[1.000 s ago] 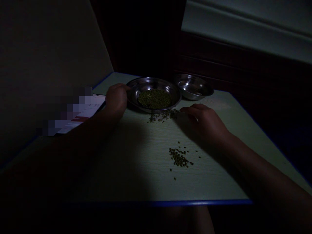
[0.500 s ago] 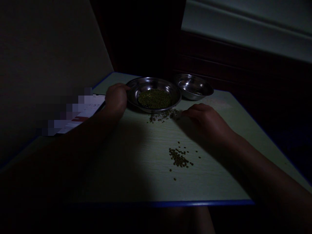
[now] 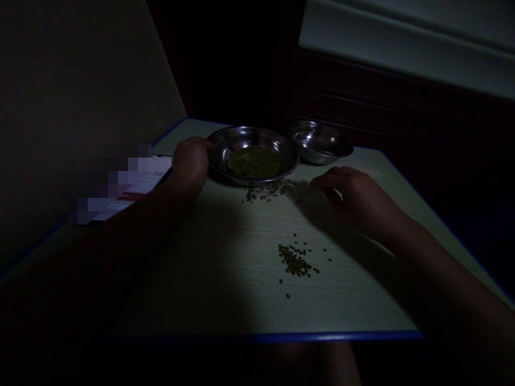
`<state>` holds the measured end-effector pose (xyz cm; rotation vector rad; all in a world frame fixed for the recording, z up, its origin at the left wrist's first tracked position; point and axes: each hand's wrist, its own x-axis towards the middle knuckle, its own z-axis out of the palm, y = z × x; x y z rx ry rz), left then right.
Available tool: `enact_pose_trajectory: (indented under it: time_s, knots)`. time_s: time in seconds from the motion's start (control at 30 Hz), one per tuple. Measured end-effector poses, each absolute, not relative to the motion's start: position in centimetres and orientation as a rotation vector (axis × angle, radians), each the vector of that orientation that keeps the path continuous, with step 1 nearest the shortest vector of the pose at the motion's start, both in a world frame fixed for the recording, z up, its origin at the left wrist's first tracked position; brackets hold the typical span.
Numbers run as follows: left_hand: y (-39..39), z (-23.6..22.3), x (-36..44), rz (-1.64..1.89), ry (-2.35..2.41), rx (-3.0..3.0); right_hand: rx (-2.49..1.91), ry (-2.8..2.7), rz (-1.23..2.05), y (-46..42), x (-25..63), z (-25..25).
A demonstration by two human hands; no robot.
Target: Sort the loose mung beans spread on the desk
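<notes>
The left hand grasps the left rim of the wide steel bowl, thumb over the edge, probably to keep it steady; that bowl sits upright toward the back of the tabletop and holds a heap of green beans. The right hand is to the bowl's front right, its fingers drawn together low over the surface, a pose that suits small pieces; in this dim light it is hard to tell whether anything is between the fingertips. Loose bits lie just in front of the bowl, close under its rim; a separate cluster of beans lies farther in front, apart from them. A second bowl stands just behind and right of the first, leaving little room on that side; left of the first bowl, the left forearm partly covers a screen-like flat item, beside the wall.
</notes>
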<state>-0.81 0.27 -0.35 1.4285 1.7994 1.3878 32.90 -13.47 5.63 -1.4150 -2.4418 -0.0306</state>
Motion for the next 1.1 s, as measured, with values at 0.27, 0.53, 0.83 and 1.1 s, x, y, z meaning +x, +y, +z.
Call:
enact_pose_trajectory:
  time_s: [0.27, 0.53, 0.83, 1.1]
  knots:
    - [0.0, -0.2, -0.7, 1.434, 1.763, 1.385, -1.633, -2.331, 0.043, -13.7, 32.4, 5.4]
    - [0.5, -0.4, -0.9, 1.417, 1.771, 1.419, -1.577, -2.334, 0.179, -14.0, 31.7, 5.5]
    - [1.0, -0.9, -1.3, 1.409, 1.795, 1.434, -1.351, -2.363, 0.333, -14.4, 31.4, 5.2]
    - [1.4, -1.3, -1.6, 1.402, 1.787, 1.479, -1.325, -2.348, 0.252, -14.5, 32.1, 5.7]
